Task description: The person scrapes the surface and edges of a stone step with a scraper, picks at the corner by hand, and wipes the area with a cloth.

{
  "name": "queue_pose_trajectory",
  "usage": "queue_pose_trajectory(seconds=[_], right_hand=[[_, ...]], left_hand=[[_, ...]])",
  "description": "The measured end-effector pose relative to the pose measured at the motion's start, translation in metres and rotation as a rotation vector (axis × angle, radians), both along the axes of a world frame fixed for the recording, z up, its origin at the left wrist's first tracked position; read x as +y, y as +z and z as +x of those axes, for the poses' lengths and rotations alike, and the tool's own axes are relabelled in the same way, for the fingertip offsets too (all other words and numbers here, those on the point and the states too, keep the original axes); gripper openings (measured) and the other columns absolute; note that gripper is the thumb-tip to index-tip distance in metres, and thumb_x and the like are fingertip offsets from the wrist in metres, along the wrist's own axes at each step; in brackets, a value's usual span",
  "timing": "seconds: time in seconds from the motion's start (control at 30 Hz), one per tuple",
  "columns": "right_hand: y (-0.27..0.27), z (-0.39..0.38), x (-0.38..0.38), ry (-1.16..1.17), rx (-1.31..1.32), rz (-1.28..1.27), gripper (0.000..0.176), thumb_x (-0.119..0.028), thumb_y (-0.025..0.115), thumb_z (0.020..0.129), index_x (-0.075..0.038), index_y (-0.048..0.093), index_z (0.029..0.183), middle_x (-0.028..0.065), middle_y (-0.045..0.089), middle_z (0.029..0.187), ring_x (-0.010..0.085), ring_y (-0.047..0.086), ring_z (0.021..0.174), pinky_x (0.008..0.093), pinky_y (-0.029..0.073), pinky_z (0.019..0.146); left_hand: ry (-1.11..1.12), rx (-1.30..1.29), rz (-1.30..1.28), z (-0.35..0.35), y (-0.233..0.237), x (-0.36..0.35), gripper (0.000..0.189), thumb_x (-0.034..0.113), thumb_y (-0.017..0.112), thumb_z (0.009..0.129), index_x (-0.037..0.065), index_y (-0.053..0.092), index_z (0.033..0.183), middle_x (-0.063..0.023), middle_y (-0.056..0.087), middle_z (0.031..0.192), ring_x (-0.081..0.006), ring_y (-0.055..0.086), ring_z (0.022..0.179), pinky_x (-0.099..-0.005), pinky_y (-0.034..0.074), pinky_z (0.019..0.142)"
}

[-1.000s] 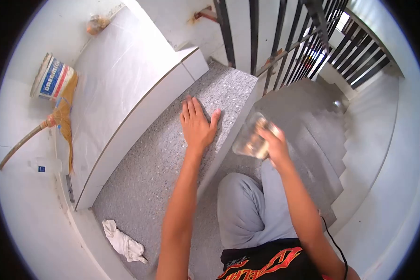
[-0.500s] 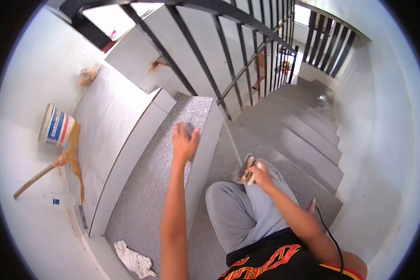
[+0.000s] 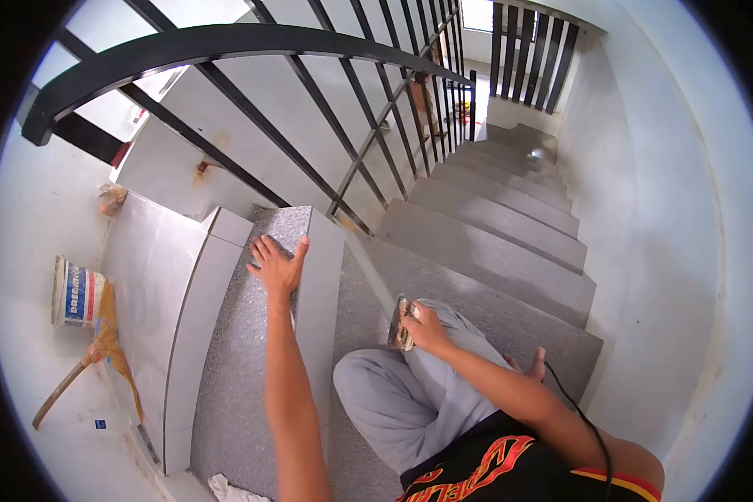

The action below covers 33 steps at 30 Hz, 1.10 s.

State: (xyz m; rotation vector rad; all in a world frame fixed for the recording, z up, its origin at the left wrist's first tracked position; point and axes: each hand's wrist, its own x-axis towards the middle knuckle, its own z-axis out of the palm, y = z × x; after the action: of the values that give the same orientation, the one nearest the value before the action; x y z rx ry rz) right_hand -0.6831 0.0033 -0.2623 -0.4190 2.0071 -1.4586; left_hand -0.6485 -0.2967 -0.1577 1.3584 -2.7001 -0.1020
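Observation:
My left hand (image 3: 276,263) rests flat, fingers spread, on the speckled grey top step (image 3: 243,335) near its front edge. My right hand (image 3: 424,326) is down by my raised grey-trousered knee (image 3: 376,393) and grips a small clear plastic container (image 3: 402,322) with brownish contents. The container sits against the knee, above the lower step (image 3: 494,309).
A black metal stair railing (image 3: 251,42) runs down the left of the descending grey stairs (image 3: 494,217). A white tiled ledge (image 3: 155,284) lies left of the top step. A bucket (image 3: 77,293), a broom (image 3: 92,360) and a white rag (image 3: 230,488) lie on the landing.
The view has tilted up, showing more railing and stairs. My right hand lowered the container from chest height to my knee. My left hand stays on the step.

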Motion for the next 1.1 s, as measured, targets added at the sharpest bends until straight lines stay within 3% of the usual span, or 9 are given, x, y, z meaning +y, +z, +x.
queue_pose_trajectory(seconds=[0.23, 0.4, 0.6, 1.1], right_hand=[[0.003, -0.003, 0.004, -0.006, -0.044, -0.024, 0.064, -0.026, 0.058, 0.073, 0.017, 0.047, 0.121, 0.035, 0.057, 0.11, 0.0418, 0.055, 0.109, 0.0401, 0.043, 0.094], [0.011, -0.004, 0.007, -0.027, -0.131, -0.047, 0.062, -0.024, 0.059, 0.073, 0.017, 0.048, 0.119, 0.0325, 0.061, 0.1, 0.0405, 0.06, 0.1, 0.0389, 0.046, 0.088], [0.008, -0.009, 0.01, 0.039, -0.055, -0.078, 0.057, -0.023, 0.059, 0.071, 0.017, 0.052, 0.11, 0.0297, 0.063, 0.088, 0.0399, 0.063, 0.091, 0.0396, 0.047, 0.082], [0.0, -0.006, 0.011, 0.004, -0.014, -0.067, 0.062, -0.025, 0.059, 0.07, 0.017, 0.051, 0.115, 0.035, 0.059, 0.103, 0.0426, 0.057, 0.105, 0.0397, 0.044, 0.091]], left_hand=[[0.004, -0.02, -0.011, 0.002, -0.002, -0.002, 0.111, 0.079, 0.04, 0.077, -0.007, 0.018, 0.143, -0.0223, 0.016, 0.152, -0.0328, 0.008, 0.143, -0.0616, 0.006, 0.108], [0.011, -0.026, -0.019, 0.001, -0.003, -0.004, 0.11, 0.079, 0.039, 0.077, -0.006, 0.018, 0.144, -0.0213, 0.016, 0.152, -0.0316, 0.008, 0.143, -0.0605, 0.006, 0.109], [0.02, -0.028, -0.01, 0.002, -0.004, -0.003, 0.106, 0.076, 0.038, 0.079, -0.005, 0.018, 0.144, -0.0208, 0.016, 0.152, -0.0314, 0.009, 0.143, -0.0599, 0.007, 0.109], [0.012, -0.002, -0.003, 0.003, 0.001, -0.001, 0.103, 0.076, 0.034, 0.081, -0.005, 0.02, 0.144, -0.0211, 0.017, 0.152, -0.0318, 0.01, 0.143, -0.0589, 0.005, 0.11]])
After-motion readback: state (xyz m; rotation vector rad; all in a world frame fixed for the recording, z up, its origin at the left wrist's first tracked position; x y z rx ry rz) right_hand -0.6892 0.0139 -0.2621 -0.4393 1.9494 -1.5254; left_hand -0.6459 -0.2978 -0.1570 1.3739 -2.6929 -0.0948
